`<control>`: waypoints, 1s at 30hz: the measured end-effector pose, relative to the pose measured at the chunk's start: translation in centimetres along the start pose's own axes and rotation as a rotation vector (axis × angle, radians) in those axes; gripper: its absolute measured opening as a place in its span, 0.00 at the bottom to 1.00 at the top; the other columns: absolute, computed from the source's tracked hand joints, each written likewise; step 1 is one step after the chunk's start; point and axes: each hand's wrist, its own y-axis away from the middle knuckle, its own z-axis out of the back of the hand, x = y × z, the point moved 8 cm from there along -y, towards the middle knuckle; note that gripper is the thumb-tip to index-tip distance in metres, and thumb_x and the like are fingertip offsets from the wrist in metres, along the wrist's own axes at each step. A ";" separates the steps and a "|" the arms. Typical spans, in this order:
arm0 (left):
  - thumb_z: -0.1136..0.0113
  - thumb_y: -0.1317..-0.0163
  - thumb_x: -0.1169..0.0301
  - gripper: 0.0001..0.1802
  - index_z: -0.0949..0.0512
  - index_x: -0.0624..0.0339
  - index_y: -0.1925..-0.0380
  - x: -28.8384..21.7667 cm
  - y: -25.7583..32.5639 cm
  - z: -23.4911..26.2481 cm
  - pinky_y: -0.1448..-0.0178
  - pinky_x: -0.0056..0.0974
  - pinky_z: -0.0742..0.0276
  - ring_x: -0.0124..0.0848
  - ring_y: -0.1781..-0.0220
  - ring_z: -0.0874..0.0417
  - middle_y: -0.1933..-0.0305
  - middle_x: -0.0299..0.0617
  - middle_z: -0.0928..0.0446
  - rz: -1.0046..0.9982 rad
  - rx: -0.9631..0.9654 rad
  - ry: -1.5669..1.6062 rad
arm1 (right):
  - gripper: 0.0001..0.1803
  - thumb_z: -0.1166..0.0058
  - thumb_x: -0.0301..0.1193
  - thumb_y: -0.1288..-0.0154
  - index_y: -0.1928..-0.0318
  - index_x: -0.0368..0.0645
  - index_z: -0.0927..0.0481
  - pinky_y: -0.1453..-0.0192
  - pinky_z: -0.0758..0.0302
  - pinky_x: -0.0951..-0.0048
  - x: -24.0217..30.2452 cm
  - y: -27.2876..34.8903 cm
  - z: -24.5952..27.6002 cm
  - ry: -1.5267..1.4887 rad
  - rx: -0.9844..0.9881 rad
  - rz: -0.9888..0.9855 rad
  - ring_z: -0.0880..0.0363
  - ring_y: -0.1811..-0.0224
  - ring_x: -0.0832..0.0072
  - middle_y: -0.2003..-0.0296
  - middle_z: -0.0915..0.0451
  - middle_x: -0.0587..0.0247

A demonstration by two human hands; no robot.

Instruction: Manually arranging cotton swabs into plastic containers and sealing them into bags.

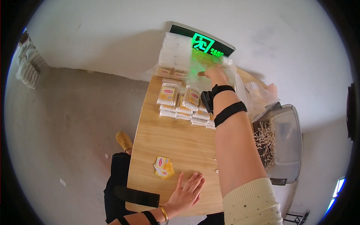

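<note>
My left hand (189, 190) lies flat on the wooden table (180, 140) near its front edge, fingers stretched and holding nothing. Just left of it is a small loose pile of yellow and white cards (163, 167). My right arm stretches to the far end of the table. There my right hand (216, 74) is at some clear plastic bags (195, 75), its thumb pointing left and its other fingers mostly hidden. Nearer than that hand, several packs of cotton swabs (167, 94) with yellow and white labels are stacked, partly covered by my forearm.
A tall stack of clear plastic packaging (175, 52) stands at the far left corner, before a green-lit exit sign (202, 41) against the wall. Right of the table, a clear plastic bin (287, 138) holds loose cotton swabs (265, 144). Another plastic bag (258, 95) lies beyond it.
</note>
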 end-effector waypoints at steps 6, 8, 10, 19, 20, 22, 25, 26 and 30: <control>0.42 0.33 0.57 0.34 0.30 0.58 0.29 -0.7 -0.9 -0.1 0.21 0.74 0.53 0.41 0.16 0.43 0.19 0.45 0.40 -0.042 -0.002 0.019 | 0.50 0.24 0.52 0.46 0.29 0.38 0.29 0.33 0.24 0.52 -1.4 -8.4 -1.5 0.107 0.051 0.187 0.20 0.34 0.55 0.37 0.18 0.52; 0.43 0.33 0.57 0.33 0.30 0.58 0.29 -0.1 -0.2 0.1 0.21 0.74 0.53 0.41 0.16 0.42 0.19 0.45 0.40 -0.009 -0.002 0.007 | 0.43 0.23 0.47 0.46 0.34 0.38 0.22 0.34 0.23 0.53 0.1 -5.6 -2.4 0.089 0.166 0.220 0.19 0.36 0.54 0.40 0.17 0.49; 0.43 0.32 0.58 0.33 0.30 0.59 0.29 -0.2 -0.3 0.4 0.21 0.74 0.53 0.41 0.16 0.42 0.19 0.45 0.40 -0.012 -0.017 0.008 | 0.30 0.25 0.45 0.47 0.49 0.38 0.13 0.52 0.18 0.47 -0.1 -4.1 -1.0 -0.061 0.165 0.275 0.15 0.54 0.53 0.50 0.15 0.47; 0.46 0.31 0.56 0.34 0.32 0.61 0.28 -1.5 -0.7 0.7 0.20 0.72 0.53 0.41 0.16 0.43 0.20 0.48 0.39 -0.068 -0.038 -0.042 | 0.14 0.34 0.24 0.45 0.57 0.39 0.19 0.64 0.19 0.61 -8.8 -4.3 4.5 -1.003 0.014 0.128 0.16 0.65 0.67 0.64 0.17 0.62; 0.46 0.32 0.56 0.34 0.31 0.61 0.29 -1.6 -0.7 0.5 0.19 0.72 0.53 0.41 0.16 0.43 0.20 0.48 0.39 -0.068 -0.057 -0.049 | 0.14 0.34 0.24 0.45 0.57 0.39 0.19 0.64 0.19 0.61 -9.9 -4.0 5.4 -1.002 -0.003 0.125 0.16 0.65 0.67 0.64 0.17 0.62; 0.45 0.33 0.57 0.34 0.31 0.61 0.29 -1.1 -0.1 0.1 0.19 0.72 0.53 0.42 0.16 0.43 0.20 0.48 0.39 -0.049 -0.064 -0.066 | 0.15 0.37 0.22 0.43 0.54 0.39 0.20 0.62 0.17 0.63 -9.9 -1.0 6.5 -1.279 -0.024 0.205 0.15 0.63 0.69 0.63 0.17 0.62; 0.43 0.36 0.58 0.34 0.30 0.61 0.31 -0.3 0.6 -0.2 0.19 0.74 0.57 0.44 0.18 0.40 0.23 0.49 0.36 -0.002 -0.103 -0.041 | 0.16 0.37 0.22 0.41 0.51 0.39 0.21 0.58 0.14 0.62 -11.1 3.7 7.6 -1.324 0.084 0.234 0.15 0.62 0.68 0.60 0.16 0.62; 0.43 0.36 0.58 0.34 0.30 0.61 0.31 0.1 0.7 -0.7 0.19 0.74 0.57 0.44 0.18 0.40 0.23 0.49 0.36 0.013 -0.090 -0.041 | 0.16 0.37 0.22 0.41 0.51 0.39 0.21 0.58 0.14 0.62 -12.1 5.6 7.8 -1.327 0.104 0.226 0.15 0.62 0.68 0.60 0.16 0.62; 0.40 0.36 0.60 0.29 0.27 0.57 0.35 -1.0 0.1 1.1 0.18 0.71 0.55 0.43 0.19 0.37 0.26 0.47 0.33 -0.047 -0.189 0.085 | 0.18 0.38 0.21 0.35 0.46 0.39 0.24 0.56 0.15 0.68 -16.3 16.2 8.7 -1.422 0.246 0.413 0.14 0.58 0.71 0.56 0.15 0.60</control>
